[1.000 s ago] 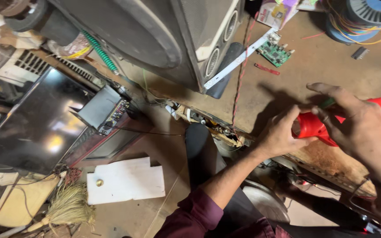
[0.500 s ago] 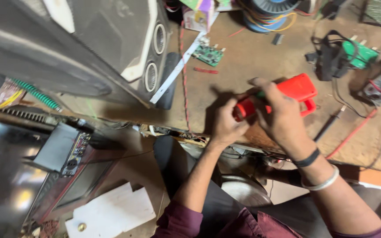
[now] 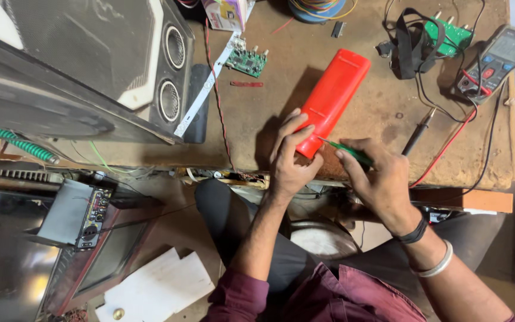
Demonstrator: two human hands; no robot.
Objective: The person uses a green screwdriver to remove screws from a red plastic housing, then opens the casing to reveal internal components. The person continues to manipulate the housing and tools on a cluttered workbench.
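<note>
A long red plastic case (image 3: 333, 95) lies slanted on the brown workbench (image 3: 359, 59). My left hand (image 3: 290, 161) grips its near end, thumb and fingers on either side. My right hand (image 3: 377, 179) holds a thin green-handled screwdriver (image 3: 348, 152) whose tip touches the case's near end.
A large black speaker cabinet (image 3: 78, 65) stands at the left. On the bench lie a green circuit board (image 3: 247, 61), a white strip (image 3: 205, 95), a multimeter (image 3: 496, 59) with red and black leads, a black strap bundle (image 3: 412, 42) and a probe (image 3: 418, 131). White paper (image 3: 156, 286) lies on the floor.
The view shifted right and down. The red case now lies flat and lengthwise on the bench; my left hand moved to its near end, and my right hand brings the screwdriver tip to it.
</note>
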